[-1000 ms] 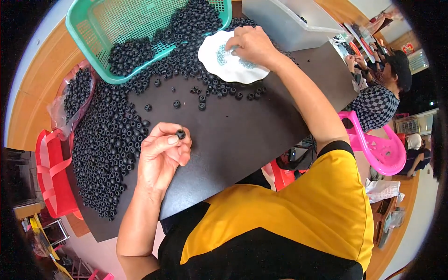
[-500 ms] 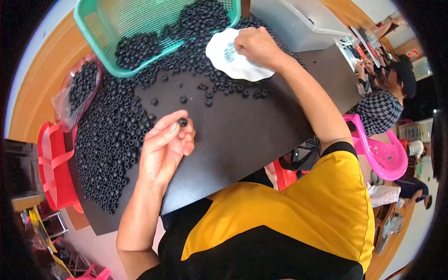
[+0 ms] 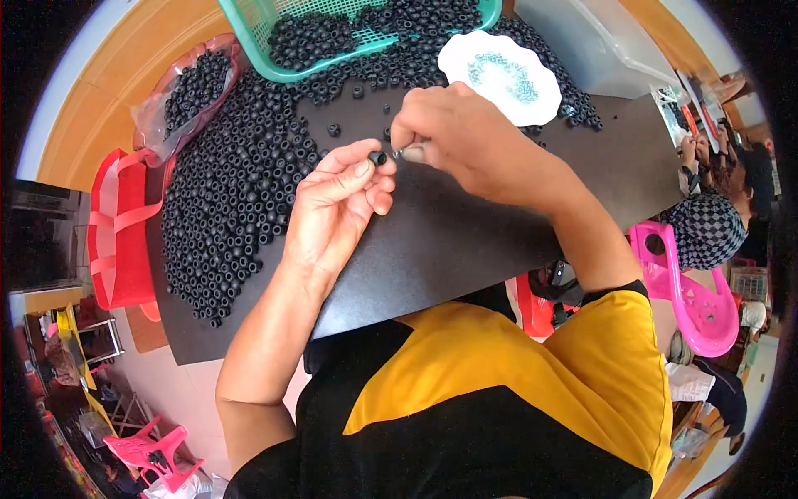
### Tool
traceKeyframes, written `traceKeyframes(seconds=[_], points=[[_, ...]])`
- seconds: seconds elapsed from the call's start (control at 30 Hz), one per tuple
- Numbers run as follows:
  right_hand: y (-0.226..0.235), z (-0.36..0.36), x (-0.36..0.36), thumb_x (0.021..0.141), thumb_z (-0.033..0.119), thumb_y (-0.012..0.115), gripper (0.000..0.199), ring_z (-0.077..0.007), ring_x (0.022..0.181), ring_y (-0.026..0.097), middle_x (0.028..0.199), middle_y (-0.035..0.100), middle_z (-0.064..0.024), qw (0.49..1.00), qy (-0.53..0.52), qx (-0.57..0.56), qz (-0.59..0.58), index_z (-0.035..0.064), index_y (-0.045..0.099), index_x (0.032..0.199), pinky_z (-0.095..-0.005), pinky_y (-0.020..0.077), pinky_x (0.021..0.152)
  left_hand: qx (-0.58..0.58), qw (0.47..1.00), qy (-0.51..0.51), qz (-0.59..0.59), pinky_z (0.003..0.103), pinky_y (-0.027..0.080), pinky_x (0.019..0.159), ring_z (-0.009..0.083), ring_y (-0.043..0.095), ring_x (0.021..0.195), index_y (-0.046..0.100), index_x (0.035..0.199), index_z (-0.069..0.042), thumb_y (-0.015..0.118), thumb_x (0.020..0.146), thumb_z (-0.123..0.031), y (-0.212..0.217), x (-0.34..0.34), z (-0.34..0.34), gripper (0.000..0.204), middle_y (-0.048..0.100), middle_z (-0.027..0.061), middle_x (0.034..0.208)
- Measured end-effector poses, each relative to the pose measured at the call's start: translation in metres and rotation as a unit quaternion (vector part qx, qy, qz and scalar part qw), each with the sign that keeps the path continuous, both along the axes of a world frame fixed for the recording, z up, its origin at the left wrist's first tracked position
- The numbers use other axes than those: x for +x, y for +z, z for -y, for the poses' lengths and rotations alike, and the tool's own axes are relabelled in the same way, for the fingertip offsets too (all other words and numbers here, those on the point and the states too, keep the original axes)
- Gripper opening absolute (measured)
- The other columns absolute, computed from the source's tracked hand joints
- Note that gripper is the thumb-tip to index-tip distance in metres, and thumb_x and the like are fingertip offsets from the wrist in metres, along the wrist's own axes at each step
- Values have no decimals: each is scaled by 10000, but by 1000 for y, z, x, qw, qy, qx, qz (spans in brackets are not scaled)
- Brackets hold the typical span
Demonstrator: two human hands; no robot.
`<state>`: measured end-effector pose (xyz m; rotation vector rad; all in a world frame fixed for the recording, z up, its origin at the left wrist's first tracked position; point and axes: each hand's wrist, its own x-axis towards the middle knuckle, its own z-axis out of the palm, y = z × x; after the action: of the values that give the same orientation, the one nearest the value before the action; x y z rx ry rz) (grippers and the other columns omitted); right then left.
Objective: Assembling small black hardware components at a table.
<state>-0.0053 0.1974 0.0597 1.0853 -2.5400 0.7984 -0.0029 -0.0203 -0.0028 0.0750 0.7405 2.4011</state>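
Note:
Between the thumb and fingers of my left hand (image 3: 328, 208) is a small black bead (image 3: 377, 157), its hole facing my right hand. My right hand (image 3: 470, 141) pinches a tiny shiny piece (image 3: 397, 154) close beside that bead; its exact kind is too small to tell. A white wavy-edged plate (image 3: 455, 56) lies beyond my right hand, with many tiny bluish-silver pieces (image 3: 524, 90) spread on it. Loose black beads (image 3: 233, 200) cover the left and far parts of the dark table (image 3: 391, 258).
Black beads fill part of a green mesh basket (image 3: 253, 58) at the far side. Left of it is a reddish bowl (image 3: 235, 54) lined with plastic. A red bag (image 3: 120, 274) hangs by the table's left edge. A clear bin (image 3: 573, 50), a pink chair (image 3: 698, 316) and a seated person are rightward.
My right hand has come from the plate to beside the bead in my left hand, now pinching a tiny piece. The whole view has shifted, with the table's things appearing farther right and higher.

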Motion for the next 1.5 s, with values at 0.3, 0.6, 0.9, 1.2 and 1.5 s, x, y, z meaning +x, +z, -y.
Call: traceKeyframes(seconds=[0.3, 0.6, 0.9, 1.2, 1.5], points=[[7, 15, 3, 836, 77, 628, 132, -268, 878, 546, 885, 529, -55, 998, -22, 54, -29, 108, 538, 928, -390, 376, 764, -67, 996, 52, -32, 304, 533, 689, 208, 653, 815, 590, 1198, 73, 616, 924, -25, 12, 6, 0, 292, 667, 176, 993], [14, 15, 3, 823, 45, 616, 149, -275, 881, 547, 892, 530, -62, 992, -10, 114, -55, 94, 539, 940, -385, 380, 760, -137, 981, 97, -94, 290, 535, 646, 183, 652, 787, 599, 1156, 81, 625, 911, 11, 21, 12, -4, 257, 677, 157, 941], [16, 17, 3, 827, 49, 616, 144, -275, 857, 539, 869, 514, -64, 990, -4, 128, -50, 91, 518, 923, -389, 371, 743, -147, 980, 102, -92, 279, 533, 635, 175, 654, 773, 619, 1113, 75, 634, 910, 3, 20, 13, -5, 215, 681, 146, 930], [14, 22, 2, 838, 67, 620, 115, -284, 843, 560, 874, 533, -78, 989, -21, 137, -49, 90, 537, 915, -392, 384, 739, -195, 952, 168, -168, 266, 529, 616, 163, 644, 752, 642, 1074, 76, 658, 887, 21, 20, 19, -8, 195, 681, 133, 936], [0, 27, 2, 833, 30, 609, 130, -272, 829, 578, 902, 589, -63, 998, -63, -6, -19, 83, 582, 949, -367, 393, 736, -43, 998, 54, 0, 319, 539, 635, 212, 648, 754, 579, 1159, 65, 571, 957, -49, 2, 2, 1, 233, 671, 175, 945]])
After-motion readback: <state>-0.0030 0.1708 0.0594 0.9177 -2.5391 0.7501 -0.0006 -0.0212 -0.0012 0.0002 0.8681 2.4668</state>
